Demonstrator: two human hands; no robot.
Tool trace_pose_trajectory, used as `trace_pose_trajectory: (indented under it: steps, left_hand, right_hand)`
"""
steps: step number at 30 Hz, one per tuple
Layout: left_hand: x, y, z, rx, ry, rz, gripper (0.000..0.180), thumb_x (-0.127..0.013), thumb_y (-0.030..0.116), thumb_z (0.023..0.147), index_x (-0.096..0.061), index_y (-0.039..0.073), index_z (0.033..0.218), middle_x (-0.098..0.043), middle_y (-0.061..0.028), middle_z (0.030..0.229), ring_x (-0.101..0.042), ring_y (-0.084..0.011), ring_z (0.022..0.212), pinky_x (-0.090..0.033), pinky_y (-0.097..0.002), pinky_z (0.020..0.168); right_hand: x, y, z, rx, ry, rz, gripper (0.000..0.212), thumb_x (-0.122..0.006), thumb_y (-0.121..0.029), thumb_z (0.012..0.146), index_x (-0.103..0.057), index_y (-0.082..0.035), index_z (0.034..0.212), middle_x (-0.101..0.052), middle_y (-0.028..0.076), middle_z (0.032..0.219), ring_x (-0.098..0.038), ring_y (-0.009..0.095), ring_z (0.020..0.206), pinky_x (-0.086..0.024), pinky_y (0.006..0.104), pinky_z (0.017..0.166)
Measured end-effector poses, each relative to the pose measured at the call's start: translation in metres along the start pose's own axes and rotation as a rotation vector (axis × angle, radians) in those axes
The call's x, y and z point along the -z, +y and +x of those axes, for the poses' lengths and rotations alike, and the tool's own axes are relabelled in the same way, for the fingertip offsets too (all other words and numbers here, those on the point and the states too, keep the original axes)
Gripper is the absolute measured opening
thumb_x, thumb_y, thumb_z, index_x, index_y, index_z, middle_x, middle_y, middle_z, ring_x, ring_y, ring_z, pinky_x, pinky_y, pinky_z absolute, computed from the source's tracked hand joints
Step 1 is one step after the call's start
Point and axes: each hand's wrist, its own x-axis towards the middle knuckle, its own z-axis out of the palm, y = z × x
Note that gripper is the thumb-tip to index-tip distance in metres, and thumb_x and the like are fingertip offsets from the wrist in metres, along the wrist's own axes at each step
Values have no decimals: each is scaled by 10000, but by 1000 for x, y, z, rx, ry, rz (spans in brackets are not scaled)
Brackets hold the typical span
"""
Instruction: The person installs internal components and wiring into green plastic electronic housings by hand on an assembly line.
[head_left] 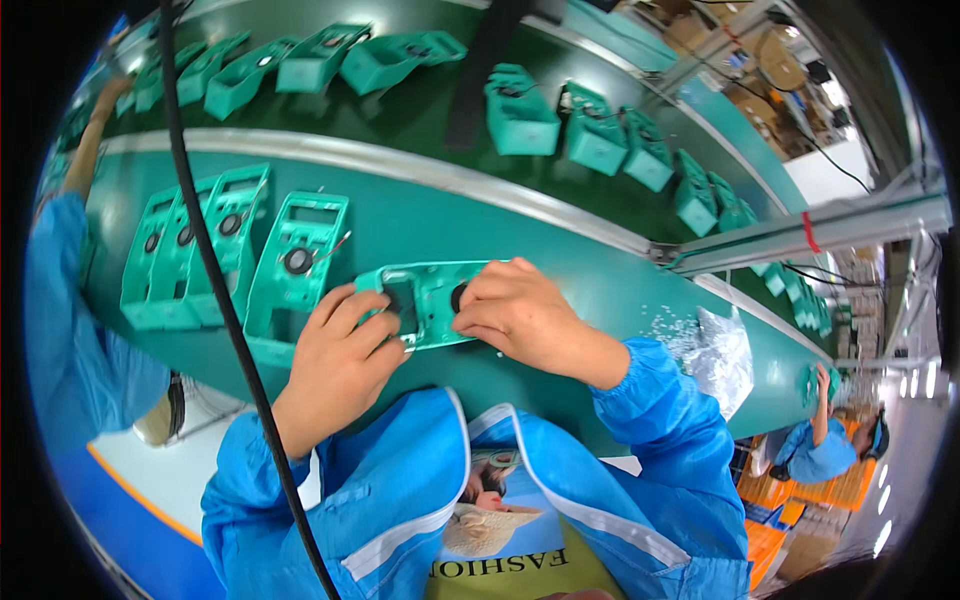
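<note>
A green plastic housing lies lengthwise on the bench in front of me, its hollow side up. My left hand grips its left end, fingers curled over the rim beside a rectangular opening. Over the right part of the housing, my right hand is closed, with the fingertips pressed together inside it. A round black part, like a small speaker, shows partly beside those fingers. Whatever the right fingertips hold, if anything, is hidden.
Left of my hands stand several similar housings with round black parts. More housings line the dark green conveyor beyond a metal rail. A clear plastic bag and scattered white bits lie right. A black cable hangs across; a co-worker's sleeve is left.
</note>
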Motion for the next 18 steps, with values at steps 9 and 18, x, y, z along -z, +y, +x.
trace_pose_trajectory:
  steps: [9, 18]
  left_hand:
    - [23, -2, 15, 7, 62, -12, 164, -793, 96, 725, -663, 74, 823, -651, -66, 918, -631, -306, 1014, -484, -509, 987]
    - [38, -48, 87, 19, 192, 48, 170, -808, 131, 788, -658, 56, 814, -610, -84, 836, -589, -325, 866, -443, -438, 750]
  right_hand:
    - [90, 142, -2, -267, 597, -807, 600, -841, -327, 799, -653, -188, 1352, -692, 76, 1070, -595, 328, 1113, -412, 495, 982]
    - [81, 185, 18, -327, 304, -542, 353, -789, -236, 867, -645, -162, 1180, -701, 88, 937, -648, 336, 981, -488, 477, 866]
